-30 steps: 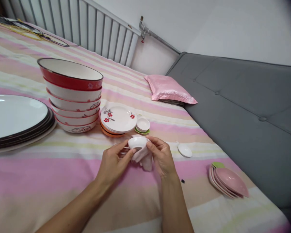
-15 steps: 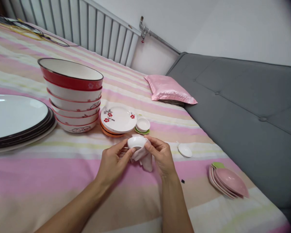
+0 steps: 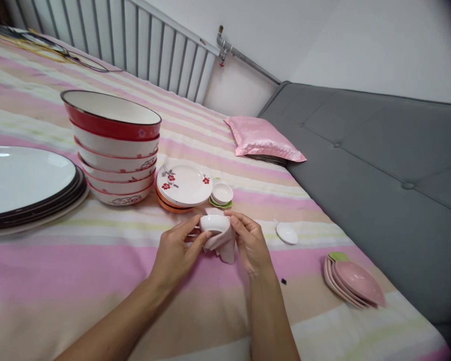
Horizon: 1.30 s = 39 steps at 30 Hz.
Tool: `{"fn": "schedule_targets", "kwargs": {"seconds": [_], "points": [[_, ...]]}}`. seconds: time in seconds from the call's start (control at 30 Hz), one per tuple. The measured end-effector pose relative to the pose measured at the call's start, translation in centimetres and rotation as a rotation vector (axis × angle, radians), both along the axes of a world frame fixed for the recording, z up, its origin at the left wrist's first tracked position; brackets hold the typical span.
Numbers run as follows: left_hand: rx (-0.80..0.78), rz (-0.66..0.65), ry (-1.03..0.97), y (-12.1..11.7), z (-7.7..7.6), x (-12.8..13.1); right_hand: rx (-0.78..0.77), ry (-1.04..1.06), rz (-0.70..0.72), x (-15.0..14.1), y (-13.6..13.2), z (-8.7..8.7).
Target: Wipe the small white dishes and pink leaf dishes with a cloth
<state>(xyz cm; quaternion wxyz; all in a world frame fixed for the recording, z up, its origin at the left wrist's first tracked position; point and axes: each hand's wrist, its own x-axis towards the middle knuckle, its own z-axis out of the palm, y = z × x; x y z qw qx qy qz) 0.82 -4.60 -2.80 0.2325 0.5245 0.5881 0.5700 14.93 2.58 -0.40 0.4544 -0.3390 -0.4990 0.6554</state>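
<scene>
Between my two hands, a small white bowl is held tilted above the striped bedsheet. My left hand pinches its left side, thumb in front and fingers behind. At its right edge my right hand grips it together with a pale pink cloth, which hangs below and partly behind the bowl. Just beyond my hands are a stack of small white dishes on a green piece and a stack of white plates with red flowers. A small white dish lies to the right.
A tall stack of red and white bowls stands at left, beside large dark-rimmed plates. Pink leaf-shaped dishes lie at right near a small black object. A pink pillow rests by the grey headboard. Cables lie far left.
The small bowl has turned slightly and shifted a little down and right in my hands. My right fingers have moved a little along its edge with the cloth.
</scene>
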Motion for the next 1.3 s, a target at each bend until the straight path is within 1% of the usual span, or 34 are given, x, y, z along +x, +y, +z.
{"fn": "schedule_targets", "kwargs": {"seconds": [0.07, 0.17, 0.23, 0.33, 0.4, 0.57, 0.77, 0.87, 0.97, 1.13, 1.3], "points": [[0.014, 0.012, 0.004, 0.06, -0.17, -0.01, 0.014, 0.022, 0.007, -0.02, 0.00, 0.12], [0.000, 0.007, -0.014, 0.11, -0.11, -0.01, 0.106, 0.023, -0.043, -0.06, 0.04, 0.20], [-0.016, -0.010, -0.028, 0.09, 0.06, -0.01, 0.161, -0.016, -0.082, -0.06, 0.06, 0.20], [-0.036, -0.014, -0.053, 0.01, 0.28, 0.00, 0.189, -0.098, -0.100, 0.01, 0.03, 0.22], [-0.052, -0.014, -0.072, -0.03, 0.35, -0.01, 0.201, -0.123, -0.080, 0.11, 0.02, 0.22], [-0.069, -0.081, -0.185, -0.08, 0.30, -0.06, 0.158, -0.088, 0.050, 0.37, 0.07, 0.13], [-0.080, -0.118, -0.229, -0.09, 0.43, -0.05, 0.147, -0.076, 0.092, 0.47, 0.08, 0.13], [-0.073, -0.106, -0.180, -0.02, 0.56, -0.09, 0.147, -0.074, 0.089, 0.50, 0.09, 0.11], [-0.052, -0.073, -0.081, 0.02, 0.54, -0.18, 0.151, -0.074, 0.083, 0.50, 0.11, 0.08], [-0.010, -0.032, 0.058, 0.00, 0.07, -0.33, 0.149, -0.086, 0.074, 0.46, 0.07, 0.06], [0.069, 0.008, 0.237, -0.01, -0.20, -0.38, 0.182, -0.117, 0.069, 0.46, 0.02, 0.07]]}}
